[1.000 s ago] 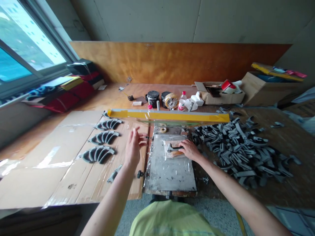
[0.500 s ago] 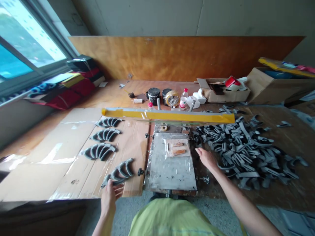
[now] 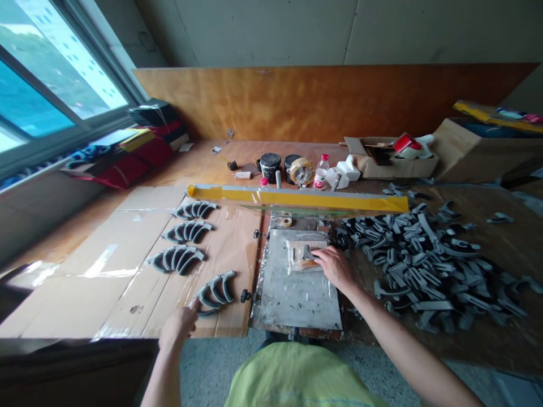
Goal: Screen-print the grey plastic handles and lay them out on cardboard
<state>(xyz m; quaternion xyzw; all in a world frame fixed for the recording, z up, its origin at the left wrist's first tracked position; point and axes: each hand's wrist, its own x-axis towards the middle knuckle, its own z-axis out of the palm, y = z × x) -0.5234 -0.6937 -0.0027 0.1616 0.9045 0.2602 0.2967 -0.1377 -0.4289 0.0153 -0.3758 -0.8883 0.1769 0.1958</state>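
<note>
My right hand (image 3: pixel 335 267) pinches a small curved grey part (image 3: pixel 307 252) over a pale block (image 3: pixel 294 261) that sits on the grey metal plate (image 3: pixel 297 302). An orange-brown strip (image 3: pixel 306 264) on that block shows under the part. My left hand (image 3: pixel 178 327) is at the front of the cardboard, its fingers curled at the left end of the nearest row of curved grey parts (image 3: pixel 216 288). Its fingertips are partly hidden, and they seem to grip the end part. Three more rows of such parts (image 3: pixel 176 259) lie behind it.
A large heap of loose grey parts (image 3: pixel 424 265) covers the right side. A yellow-edged clear sheet (image 3: pixel 297 199) crosses above the plate. Black tubs (image 3: pixel 270 168), a bottle (image 3: pixel 320 172) and a cardboard box (image 3: pixel 394 164) stand behind. Black knobs (image 3: pixel 245 295) flank the plate.
My right hand has moved left from beside the plate to the block, and a grey part now shows in its fingers. My left hand has shifted slightly left along the front row.
</note>
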